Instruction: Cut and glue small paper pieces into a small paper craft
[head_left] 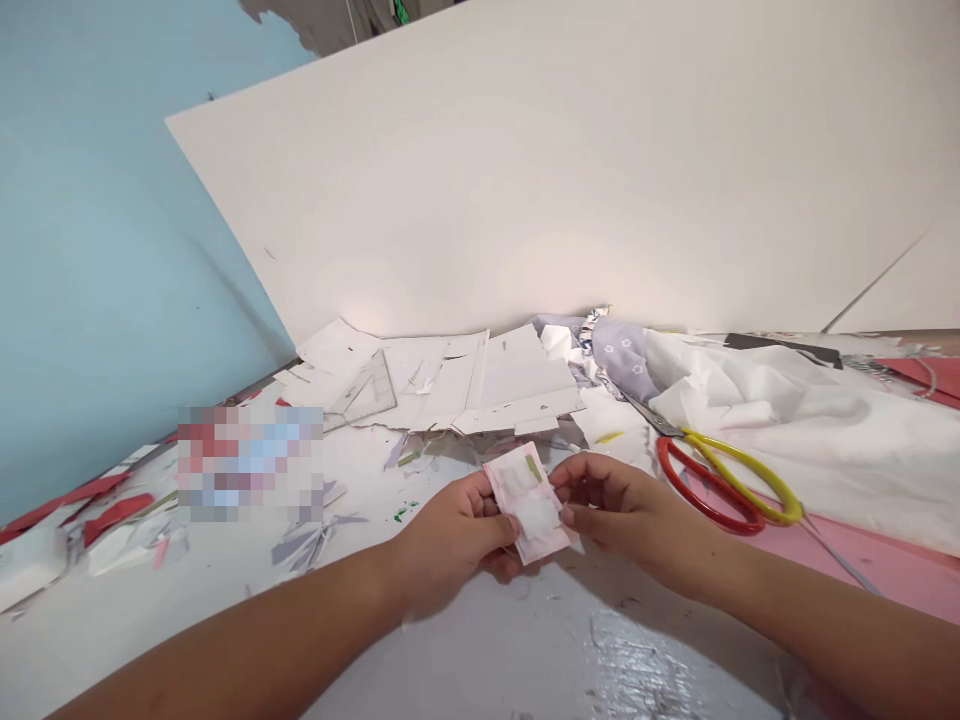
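Both my hands hold one small pinkish-white paper piece (527,502) just above a white work surface (480,640). My left hand (450,535) grips its left edge, fingers curled under it. My right hand (619,505) pinches its right edge with thumb and fingertips. The piece is roughly rectangular, with a small green mark near its top and a white patch lower down. Scissors with one red and one yellow handle (720,480) lie just right of my right hand, blades pointing away to the upper left.
Cut white card pieces (450,385) and a clear set square (367,395) lie behind my hands. White cloth (787,400) and pink sheet (885,560) at right. Red paper scraps (97,510) at left. A big white board (562,180) leans against the blue wall (90,250).
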